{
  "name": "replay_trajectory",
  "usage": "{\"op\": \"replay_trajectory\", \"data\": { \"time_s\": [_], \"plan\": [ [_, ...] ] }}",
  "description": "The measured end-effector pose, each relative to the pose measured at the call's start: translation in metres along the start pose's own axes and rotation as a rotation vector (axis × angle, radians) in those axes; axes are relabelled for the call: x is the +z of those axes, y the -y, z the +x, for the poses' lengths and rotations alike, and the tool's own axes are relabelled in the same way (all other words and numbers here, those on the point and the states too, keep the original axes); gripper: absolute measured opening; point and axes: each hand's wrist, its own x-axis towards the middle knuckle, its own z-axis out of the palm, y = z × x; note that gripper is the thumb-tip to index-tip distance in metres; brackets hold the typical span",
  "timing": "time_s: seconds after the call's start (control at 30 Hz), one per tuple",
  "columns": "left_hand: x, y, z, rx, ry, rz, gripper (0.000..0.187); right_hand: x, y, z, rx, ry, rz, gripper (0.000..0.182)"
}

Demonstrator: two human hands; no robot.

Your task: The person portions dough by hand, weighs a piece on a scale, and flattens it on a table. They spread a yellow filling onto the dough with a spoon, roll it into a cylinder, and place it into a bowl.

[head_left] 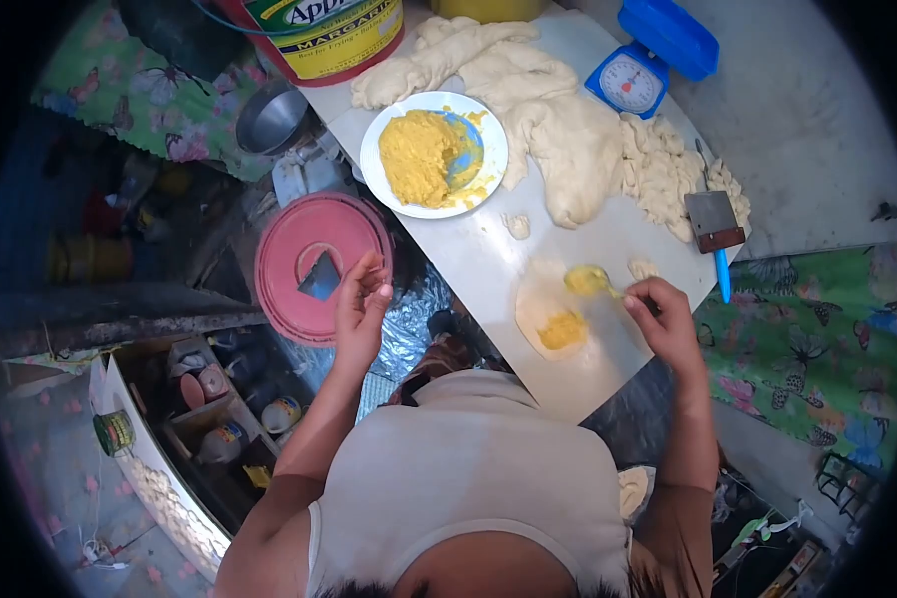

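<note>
My right hand (663,317) pinches the handle of a spoon (613,292), whose bowl is covered in yellow paste. Under and beside the spoon, a flattened piece of dough (530,304) lies on the table, with a dab of yellow filling (561,331) on its near part. My left hand (362,299) is off the table, above a round pink lid (284,284); its fingers are loosely curled and apart, with nothing visible in them. A white plate (374,164) bears a big mound of yellow filling (416,154).
Large masses of dough (568,149) and smaller dough pieces (658,174) cover the far table (458,254). A dough scraper (713,219) rests at the right edge. Behind stand a blue scale (630,82) and a margarine bucket (329,45). An open drawer (159,478) is at lower left.
</note>
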Motion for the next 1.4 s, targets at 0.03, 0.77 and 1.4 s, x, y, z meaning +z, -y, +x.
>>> {"op": "replay_trajectory", "data": {
  "time_s": [0.03,0.77,1.4],
  "plan": [
    [0.003,-0.001,0.004,-0.005,0.021,-0.009,0.050,0.010,0.003,0.016,0.011,-0.017,0.058,0.008],
    [-0.023,0.006,0.022,0.014,0.029,-0.008,0.047,0.063,0.052,0.121,0.064,0.110,0.183,0.016],
    [0.028,-0.014,-0.018,-0.016,0.138,0.035,0.049,0.020,0.004,-0.060,-0.254,-0.101,-0.530,0.026]
  ]
}}
